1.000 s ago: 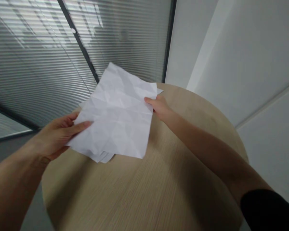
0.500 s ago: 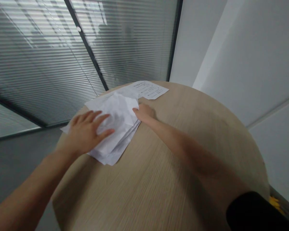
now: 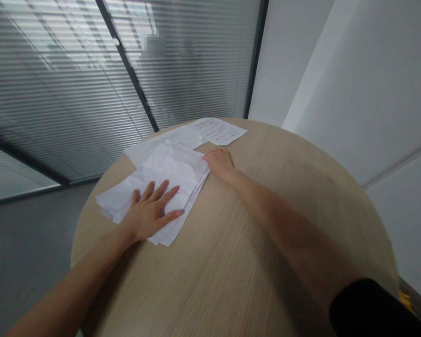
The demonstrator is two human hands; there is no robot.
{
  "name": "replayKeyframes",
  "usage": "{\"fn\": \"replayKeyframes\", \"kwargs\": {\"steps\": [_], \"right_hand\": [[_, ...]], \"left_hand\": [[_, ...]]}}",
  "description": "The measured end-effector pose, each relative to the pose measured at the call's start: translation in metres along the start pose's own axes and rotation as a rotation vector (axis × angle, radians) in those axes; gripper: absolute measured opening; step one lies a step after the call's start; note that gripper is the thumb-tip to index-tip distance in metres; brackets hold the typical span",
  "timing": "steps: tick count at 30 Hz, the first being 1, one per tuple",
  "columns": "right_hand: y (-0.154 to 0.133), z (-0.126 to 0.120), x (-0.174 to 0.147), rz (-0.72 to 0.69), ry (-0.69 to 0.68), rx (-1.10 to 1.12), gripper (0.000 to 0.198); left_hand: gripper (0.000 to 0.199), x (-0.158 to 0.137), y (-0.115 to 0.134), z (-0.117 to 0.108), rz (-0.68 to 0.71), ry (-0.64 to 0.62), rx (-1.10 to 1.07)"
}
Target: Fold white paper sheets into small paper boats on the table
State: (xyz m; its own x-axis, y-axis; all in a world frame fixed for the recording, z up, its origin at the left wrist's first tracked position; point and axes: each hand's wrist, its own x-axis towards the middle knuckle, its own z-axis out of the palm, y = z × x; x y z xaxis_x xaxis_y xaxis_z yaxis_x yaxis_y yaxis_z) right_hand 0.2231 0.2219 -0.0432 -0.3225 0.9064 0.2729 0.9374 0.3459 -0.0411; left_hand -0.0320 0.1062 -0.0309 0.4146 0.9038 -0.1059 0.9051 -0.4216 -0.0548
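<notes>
A loose pile of creased white paper sheets (image 3: 175, 164) lies on the left part of the round wooden table (image 3: 252, 262). My left hand (image 3: 149, 215) rests on the near half of the pile with its fingers spread and holds nothing. At the pile's right corner is my right hand (image 3: 220, 163), its fingers curled and its thumb against the paper edge. How many sheets it pinches is hidden. Beyond the pile lie a printed sheet (image 3: 224, 132) and, partly under the pile, another faintly printed sheet (image 3: 182, 136).
Glass panels with blinds (image 3: 73, 107) stand behind the table to the left, with a dark frame bar (image 3: 135, 79) between them. A white wall (image 3: 372, 84) rises on the right. Something yellow (image 3: 406, 299) shows low at the right edge.
My left hand has come nearer and to the right, onto the pile. My right hand has shifted slightly right with the paper corner. More of the sheet behind now shows.
</notes>
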Motion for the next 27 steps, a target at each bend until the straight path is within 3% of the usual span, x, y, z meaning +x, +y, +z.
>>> {"fn": "replayKeyframes", "kwargs": {"steps": [5,9,16,20,23,25,27], "right_hand": [[0.007,0.002,-0.001,0.055,-0.011,0.006,0.038],[0.012,0.0,-0.019,0.01,-0.005,0.034,0.041],[0.037,-0.012,-0.084,-0.112,-0.011,0.161,0.036],[0.061,-0.02,-0.129,-0.082,0.009,0.289,0.031],[0.079,-0.024,-0.164,0.009,0.052,0.437,0.029],[0.089,-0.025,-0.183,0.352,0.207,0.979,0.019],[0.099,-0.028,-0.197,0.475,0.294,1.118,0.02]], "left_hand": [[0.078,0.003,0.0,-0.002,-0.025,-0.034,-0.015],[0.076,0.007,-0.003,-0.002,-0.037,-0.029,-0.031],[0.076,0.017,-0.013,0.002,-0.054,0.022,-0.042],[0.069,0.018,-0.02,0.0,-0.048,0.128,-0.078],[0.059,0.016,-0.025,-0.004,-0.059,0.248,-0.176],[0.057,0.016,-0.027,-0.008,-0.076,0.382,-0.33],[0.061,0.017,-0.028,-0.013,-0.119,0.522,-0.475]]}}
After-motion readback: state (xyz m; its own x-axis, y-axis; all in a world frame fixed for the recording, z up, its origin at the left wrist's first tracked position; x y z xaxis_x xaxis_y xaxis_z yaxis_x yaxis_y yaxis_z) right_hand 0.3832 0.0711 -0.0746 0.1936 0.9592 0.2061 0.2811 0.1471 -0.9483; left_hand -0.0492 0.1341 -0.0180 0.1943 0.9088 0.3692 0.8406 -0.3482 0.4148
